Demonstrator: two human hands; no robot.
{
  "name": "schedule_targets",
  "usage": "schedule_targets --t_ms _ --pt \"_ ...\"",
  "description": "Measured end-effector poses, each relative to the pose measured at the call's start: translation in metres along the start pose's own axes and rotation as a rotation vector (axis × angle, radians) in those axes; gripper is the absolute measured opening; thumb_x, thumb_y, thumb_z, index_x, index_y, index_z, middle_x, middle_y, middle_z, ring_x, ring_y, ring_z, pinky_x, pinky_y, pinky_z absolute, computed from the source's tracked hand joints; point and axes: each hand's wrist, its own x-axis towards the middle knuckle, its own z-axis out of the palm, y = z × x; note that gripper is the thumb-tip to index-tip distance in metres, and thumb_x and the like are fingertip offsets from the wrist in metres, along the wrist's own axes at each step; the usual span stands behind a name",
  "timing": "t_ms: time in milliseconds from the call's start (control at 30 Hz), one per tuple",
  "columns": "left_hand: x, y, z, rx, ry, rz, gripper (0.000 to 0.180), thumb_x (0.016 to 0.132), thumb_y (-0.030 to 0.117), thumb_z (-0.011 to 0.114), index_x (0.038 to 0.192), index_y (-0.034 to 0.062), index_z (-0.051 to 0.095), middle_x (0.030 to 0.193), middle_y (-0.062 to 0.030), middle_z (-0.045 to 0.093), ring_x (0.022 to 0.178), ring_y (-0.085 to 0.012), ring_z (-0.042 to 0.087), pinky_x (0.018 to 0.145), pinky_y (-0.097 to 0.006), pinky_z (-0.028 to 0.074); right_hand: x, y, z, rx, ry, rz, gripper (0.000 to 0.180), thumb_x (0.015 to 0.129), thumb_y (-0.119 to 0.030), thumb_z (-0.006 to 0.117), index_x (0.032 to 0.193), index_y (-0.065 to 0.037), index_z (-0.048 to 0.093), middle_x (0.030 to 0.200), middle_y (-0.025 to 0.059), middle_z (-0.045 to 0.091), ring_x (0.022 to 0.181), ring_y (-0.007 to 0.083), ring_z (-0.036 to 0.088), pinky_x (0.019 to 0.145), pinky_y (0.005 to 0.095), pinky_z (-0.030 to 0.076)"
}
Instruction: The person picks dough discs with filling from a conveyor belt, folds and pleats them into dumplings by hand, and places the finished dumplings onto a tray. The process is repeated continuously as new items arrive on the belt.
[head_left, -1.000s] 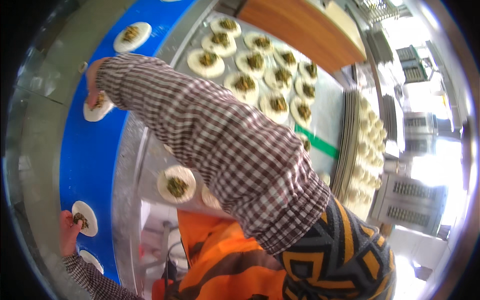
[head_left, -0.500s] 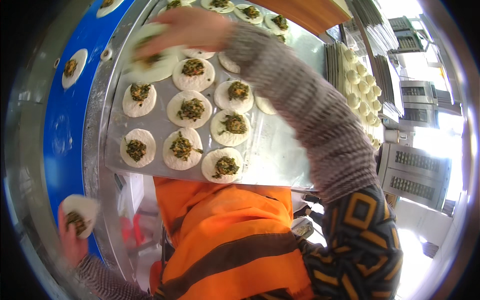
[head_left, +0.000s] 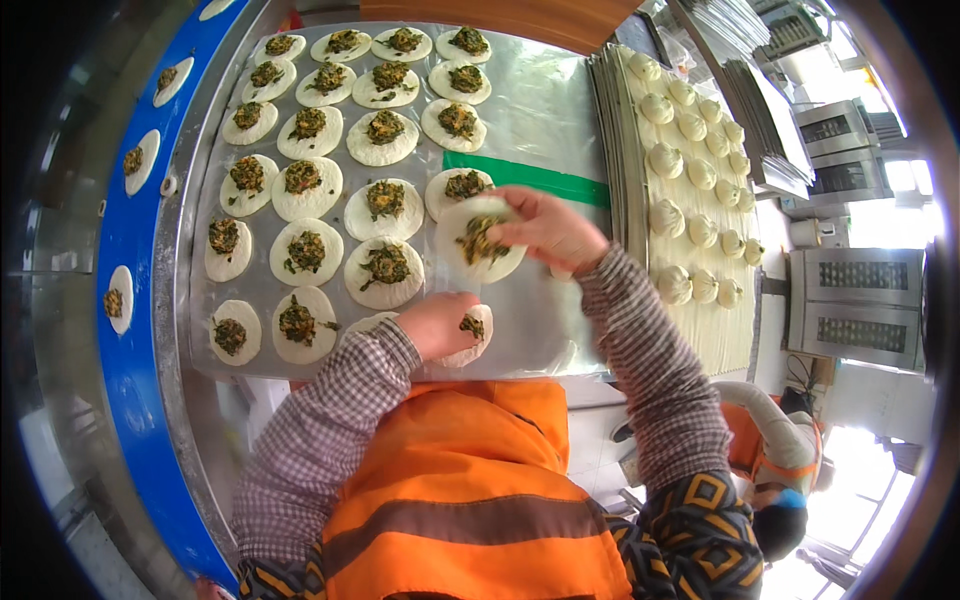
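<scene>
A flat dough round with chopped green filling [head_left: 453,238] is pinched in my right hand [head_left: 553,232], thumb on the filling, above the right side of the metal table [head_left: 545,320]. My left hand [head_left: 438,326] is closed on the edge of another filled dough round [head_left: 472,352] at the table's near edge. Its fingertips are partly hidden. Several more filled dough rounds [head_left: 384,272] lie in rows to the left and beyond my hands. One round beside my left wrist is mostly covered by it.
On the left runs a blue conveyor belt [head_left: 140,350] carrying several filled rounds. To the right, pleated buns [head_left: 672,285] stand on a stacked tray. A green strip [head_left: 540,180] crosses the table. Another person [head_left: 780,430] is at lower right, near metal cabinets [head_left: 860,300].
My right hand has come from the table's far left to its right side with a dough round. My left hand has moved from the belt to the table's near edge. The view has shifted.
</scene>
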Motion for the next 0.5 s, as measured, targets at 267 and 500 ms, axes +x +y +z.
schedule_targets --t_ms 267,500 --pt "-0.026 0.031 0.015 0.315 0.417 -0.006 0.019 0.076 0.008 0.059 0.091 -0.0030 0.056 0.087 -0.0192 0.058 0.080 -0.0350 0.060 0.072 -0.044 0.050 -0.005 0.034 0.025 -1.075 0.273 -0.211 0.056 0.075 -0.021 0.075 0.123 -0.003 0.054 0.106 0.0193 0.065 0.098 0.0331 0.063 0.082 0.0392 0.051" --pt "-0.152 -0.023 -0.098 -0.050 1.003 -0.150 0.024 0.077 0.012 0.069 0.097 0.0012 0.060 0.090 -0.0145 0.063 0.079 -0.0240 0.065 0.069 -0.036 0.051 0.031 -0.063 0.082 -1.049 0.316 -0.425 0.026 0.078 -0.004 0.069 0.103 -0.002 0.064 0.092 0.0091 0.066 0.078 0.0181 0.063 0.066 0.0284 0.052"
